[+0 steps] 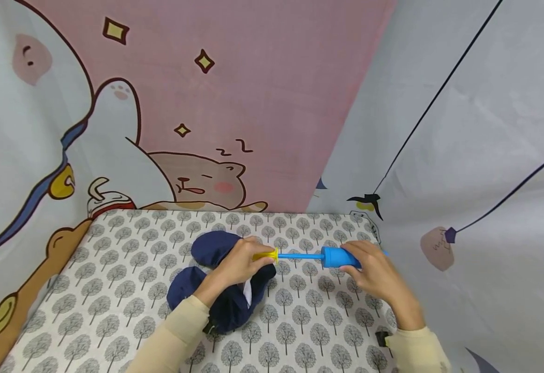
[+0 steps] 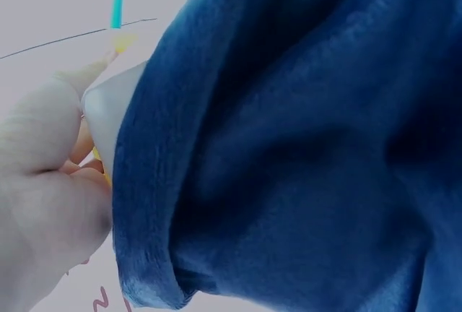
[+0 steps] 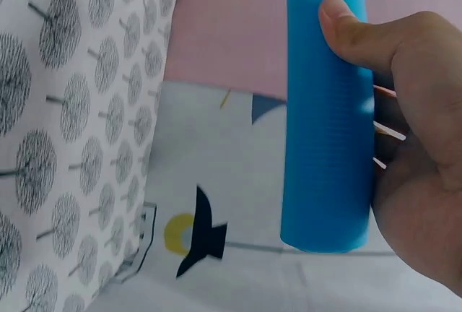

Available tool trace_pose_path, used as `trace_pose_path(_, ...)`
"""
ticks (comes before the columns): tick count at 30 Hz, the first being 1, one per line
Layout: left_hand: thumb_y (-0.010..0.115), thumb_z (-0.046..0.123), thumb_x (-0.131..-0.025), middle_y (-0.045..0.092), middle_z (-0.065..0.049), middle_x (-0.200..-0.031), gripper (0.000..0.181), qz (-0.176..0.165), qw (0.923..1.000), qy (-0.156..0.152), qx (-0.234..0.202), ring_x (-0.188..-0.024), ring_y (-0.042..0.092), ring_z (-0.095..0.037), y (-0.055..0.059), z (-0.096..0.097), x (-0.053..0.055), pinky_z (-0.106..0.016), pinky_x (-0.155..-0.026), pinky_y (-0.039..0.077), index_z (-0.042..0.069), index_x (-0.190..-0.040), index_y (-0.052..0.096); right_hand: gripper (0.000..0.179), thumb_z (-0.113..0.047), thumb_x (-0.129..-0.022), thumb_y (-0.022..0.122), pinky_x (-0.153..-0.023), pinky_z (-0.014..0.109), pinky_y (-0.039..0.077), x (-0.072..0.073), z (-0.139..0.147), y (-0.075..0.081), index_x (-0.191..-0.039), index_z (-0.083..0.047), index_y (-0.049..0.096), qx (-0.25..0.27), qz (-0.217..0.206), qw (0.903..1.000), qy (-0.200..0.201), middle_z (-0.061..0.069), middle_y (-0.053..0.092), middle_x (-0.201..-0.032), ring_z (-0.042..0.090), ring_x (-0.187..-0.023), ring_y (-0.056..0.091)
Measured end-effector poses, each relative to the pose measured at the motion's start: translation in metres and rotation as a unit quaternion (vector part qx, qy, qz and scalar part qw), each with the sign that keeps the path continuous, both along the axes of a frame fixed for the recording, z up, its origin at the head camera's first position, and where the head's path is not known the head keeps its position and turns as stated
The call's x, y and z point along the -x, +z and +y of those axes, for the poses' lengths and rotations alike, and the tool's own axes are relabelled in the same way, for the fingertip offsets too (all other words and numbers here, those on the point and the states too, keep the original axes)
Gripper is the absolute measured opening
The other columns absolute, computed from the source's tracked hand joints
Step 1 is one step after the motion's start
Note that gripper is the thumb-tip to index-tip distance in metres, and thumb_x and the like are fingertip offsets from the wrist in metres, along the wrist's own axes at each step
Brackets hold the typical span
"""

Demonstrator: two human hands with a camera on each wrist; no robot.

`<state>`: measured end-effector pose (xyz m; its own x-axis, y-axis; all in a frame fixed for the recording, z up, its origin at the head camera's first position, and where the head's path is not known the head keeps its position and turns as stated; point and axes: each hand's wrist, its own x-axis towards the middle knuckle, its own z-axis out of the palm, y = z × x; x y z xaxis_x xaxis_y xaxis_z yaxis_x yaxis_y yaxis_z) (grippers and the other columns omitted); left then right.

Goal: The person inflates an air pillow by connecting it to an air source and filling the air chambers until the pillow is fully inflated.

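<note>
My left hand (image 1: 244,259) grips the yellow handle (image 1: 264,255) of a hand air pump. A thin blue rod (image 1: 299,256) stretches from that handle to the pump's blue barrel (image 1: 339,257), so the pump stands drawn out. Around the barrel, my right hand (image 1: 369,267) curls its fingers, with the thumb lying along the side in the right wrist view. Under the left hand lies a navy fabric piece (image 1: 216,248), rounded and lobed like a neck pillow, with a white strip (image 1: 247,293) on it. Its navy cloth (image 2: 289,146) fills most of the left wrist view.
A white cloth printed with grey trees (image 1: 136,290) covers the table. Behind stands a pink cartoon curtain (image 1: 276,103), and a pale curtain (image 1: 486,129) hangs close on the right. A small dark item (image 1: 382,338) shows beside the right cuff.
</note>
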<state>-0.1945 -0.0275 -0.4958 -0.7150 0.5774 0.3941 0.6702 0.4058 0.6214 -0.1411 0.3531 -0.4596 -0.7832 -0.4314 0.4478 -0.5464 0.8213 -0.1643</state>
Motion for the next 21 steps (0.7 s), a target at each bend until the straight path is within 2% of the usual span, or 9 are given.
trace_pose_path(7, 0.08, 0.015, -0.106, 0.085, -0.009, -0.107, 0.026, 0.003, 1.0, -0.003, 0.003, -0.086, 0.063, -0.014, 0.003, 0.001, 0.0, -0.019, -0.072, 0.051, 0.004, -0.129, 0.085, 0.055, -0.014, -0.084, 0.1, -0.091, 0.057, 0.065, 0.001, -0.022, -0.003, -0.13, 0.004, 0.078, -0.008, 0.029, 0.9993, 0.023, 0.021, 0.082, -0.126, 0.039, -0.112, 0.076)
trace_pose_path(12, 0.08, 0.015, -0.105, 0.086, -0.008, -0.108, 0.027, 0.003, 1.0, 0.002, 0.007, -0.083, 0.06, -0.013, 0.006, 0.001, -0.001, -0.02, -0.07, 0.049, 0.006, -0.13, 0.085, 0.054, -0.015, -0.084, 0.1, -0.093, 0.057, 0.065, 0.004, -0.035, -0.007, -0.129, 0.006, 0.078, -0.008, 0.03, 0.9991, 0.03, 0.023, 0.082, -0.125, 0.041, -0.112, 0.076)
trace_pose_path(21, 0.081, 0.015, -0.105, 0.082, -0.009, -0.101, 0.027, -0.001, 1.0, -0.003, -0.001, -0.081, 0.057, -0.011, -0.001, 0.004, -0.002, -0.018, -0.069, 0.048, 0.004, -0.129, 0.085, 0.051, -0.017, -0.087, 0.098, -0.095, 0.055, 0.064, 0.007, -0.054, -0.008, -0.129, 0.005, 0.079, -0.019, 0.015, 0.9991, 0.034, 0.02, 0.082, -0.125, 0.037, -0.111, 0.076)
